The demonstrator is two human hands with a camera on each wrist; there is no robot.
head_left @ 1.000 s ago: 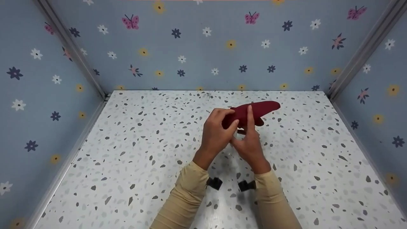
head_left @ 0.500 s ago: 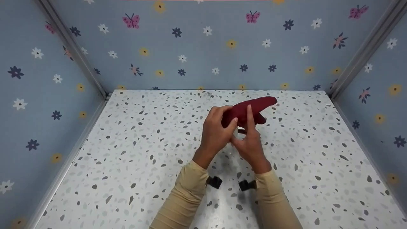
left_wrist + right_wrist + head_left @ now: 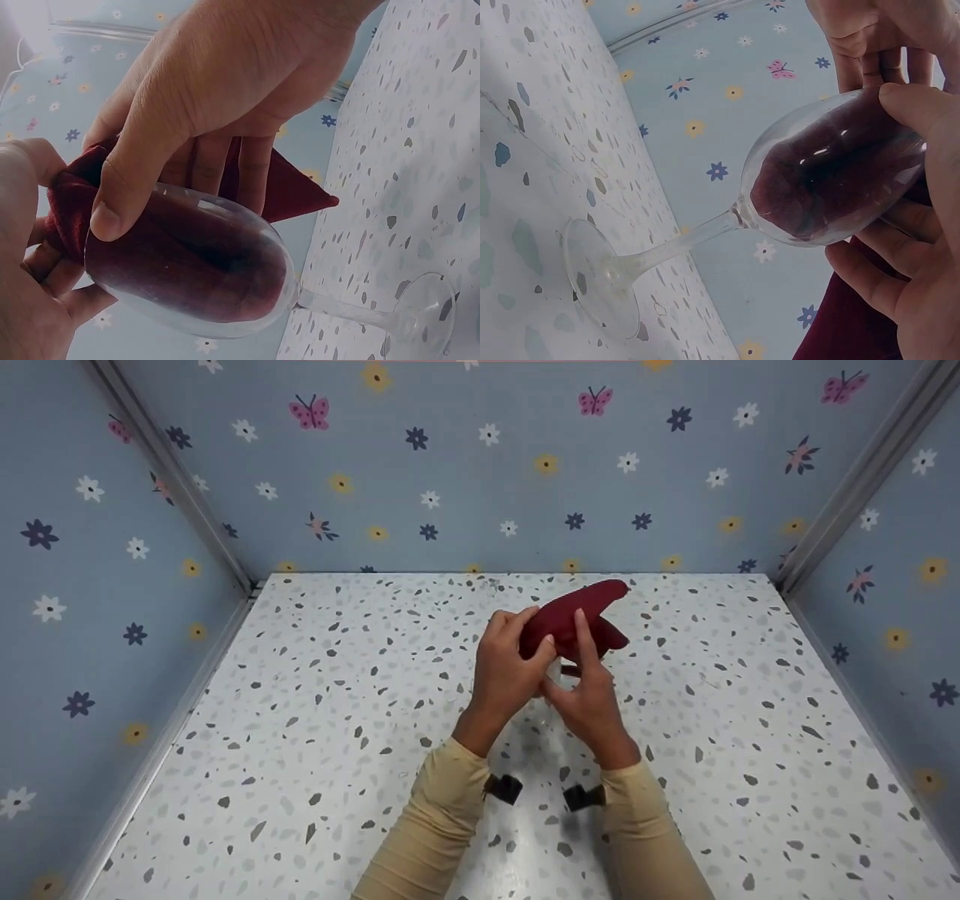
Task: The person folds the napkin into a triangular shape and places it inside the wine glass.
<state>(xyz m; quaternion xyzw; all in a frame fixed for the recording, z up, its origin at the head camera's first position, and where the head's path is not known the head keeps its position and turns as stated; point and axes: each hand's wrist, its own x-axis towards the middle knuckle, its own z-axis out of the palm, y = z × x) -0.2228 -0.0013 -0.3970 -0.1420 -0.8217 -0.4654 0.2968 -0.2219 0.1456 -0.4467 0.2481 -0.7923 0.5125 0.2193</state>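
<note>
A dark red cloth napkin (image 3: 577, 615) fills the bowl of a clear wine glass (image 3: 802, 176), with two pointed flaps spreading above the rim to the right. My left hand (image 3: 504, 664) curls round the upper bowl from the left, its thumb on the rim beside the cloth. From the right, my right hand (image 3: 592, 694) grips the bowl, and its straight index finger presses the napkin. Stem and foot (image 3: 424, 319) show in both wrist views, the foot at the tabletop. From the head view, the hands hide most of the glass.
The white speckled tabletop (image 3: 300, 720) spreads around the hands. Blue flowered panels (image 3: 465, 465) stand behind it and on both sides. A black camera mount (image 3: 506, 789) sits at each wrist.
The napkin's long flap has swung up and to the left, and the gap between the two flaps has widened. Both hands have shifted only slightly and keep their hold.
</note>
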